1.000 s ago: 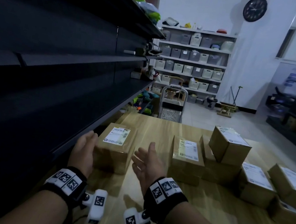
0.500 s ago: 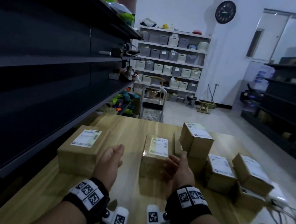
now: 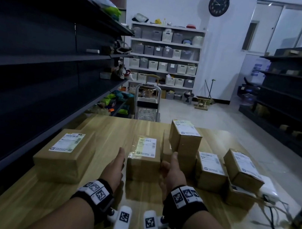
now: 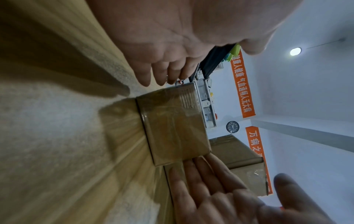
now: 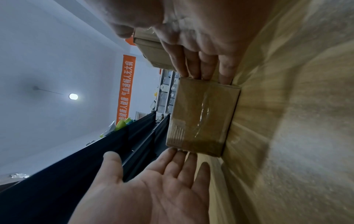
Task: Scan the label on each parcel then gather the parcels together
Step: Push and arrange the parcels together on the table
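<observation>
Desk (image 3: 116,128): wooden, carrying all parcels.

Left parcel (image 3: 66,152): largest box, well left of the middle parcel, label up, print too small to read.

Stack of parcels (image 3: 184,139): just right of the middle parcel, labelled, unreadable.

Middle parcel (image 3: 144,158): long axis running away from the person, white-and-yellow label on top, text illegible.

Left hand (image 3: 113,167): grip apart, fingers straight, just beside the middle parcel's left face.

Right hand (image 3: 171,173): grip apart, at its right face; contact uncertain. Both hands equally near.

Orange banners (image 4: 242,84): Chinese lettering on the wall.
</observation>
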The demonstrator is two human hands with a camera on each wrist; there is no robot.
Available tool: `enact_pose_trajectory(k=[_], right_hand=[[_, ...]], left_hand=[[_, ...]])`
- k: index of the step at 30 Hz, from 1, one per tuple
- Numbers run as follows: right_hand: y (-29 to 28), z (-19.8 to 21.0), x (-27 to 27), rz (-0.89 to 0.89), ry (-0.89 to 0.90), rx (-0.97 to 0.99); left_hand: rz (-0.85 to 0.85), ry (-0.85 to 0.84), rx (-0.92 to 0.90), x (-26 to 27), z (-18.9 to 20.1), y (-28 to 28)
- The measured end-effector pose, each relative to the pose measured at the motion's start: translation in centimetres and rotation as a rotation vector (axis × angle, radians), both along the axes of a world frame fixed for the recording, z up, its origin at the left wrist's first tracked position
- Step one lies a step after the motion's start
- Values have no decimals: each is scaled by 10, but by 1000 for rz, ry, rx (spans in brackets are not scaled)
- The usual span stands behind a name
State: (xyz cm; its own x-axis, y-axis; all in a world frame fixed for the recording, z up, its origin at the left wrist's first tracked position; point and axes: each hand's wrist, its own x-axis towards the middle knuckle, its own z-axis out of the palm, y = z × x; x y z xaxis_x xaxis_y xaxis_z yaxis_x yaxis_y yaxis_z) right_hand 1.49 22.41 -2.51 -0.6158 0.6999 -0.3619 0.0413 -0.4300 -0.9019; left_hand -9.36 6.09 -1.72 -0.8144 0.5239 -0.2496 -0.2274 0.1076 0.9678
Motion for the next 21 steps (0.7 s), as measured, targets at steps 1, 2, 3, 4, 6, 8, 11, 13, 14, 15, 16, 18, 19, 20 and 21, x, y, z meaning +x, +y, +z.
enact_pose_trajectory(k=[1, 2, 3, 4, 6, 8, 11, 13, 14, 15, 16, 18, 19, 20, 21], right_hand=[[0, -1, -2, 17, 3, -23], [-1, -2, -3, 22, 9, -38], [-3, 0, -3, 28, 19, -38], [-4, -2, -4, 28, 12, -34], [-7, -3, -5, 16, 4, -14], [-13, -4, -6, 21, 6, -4], [-30, 3, -14, 46, 41, -59], [-44, 7, -21, 84, 71, -84], [-51, 8, -25, 107, 77, -87], [-58, 6, -29, 120, 78, -76], [-63, 3, -33, 117, 75, -58], [-76, -1, -36, 150, 78, -59], [-81, -3, -37, 170, 69, -61], [-86, -4, -37, 177, 56, -51], [-87, -6, -38, 170, 45, -41]], left_hand=[[-22, -26, 16, 2, 1, 0], [-39, -50, 41, 3, 2, 0], [-48, -70, 54, 5, 2, -1], [-59, -81, 51, 6, 2, -3], [-55, -84, 50, 5, -2, -8], [-13, -51, 52, 2, -4, -14], [78, -34, 89, -4, -6, -27], [93, -25, 80, -7, -4, -39], [100, -35, 83, -7, -1, -46], [114, -49, 90, -7, 2, -53], [125, -53, 88, -8, 4, -60], [149, -34, 78, -7, 8, -74], [158, -16, 64, -6, 9, -80], [159, -9, 54, -6, 8, -86], [165, -1, 53, -6, 8, -90]])
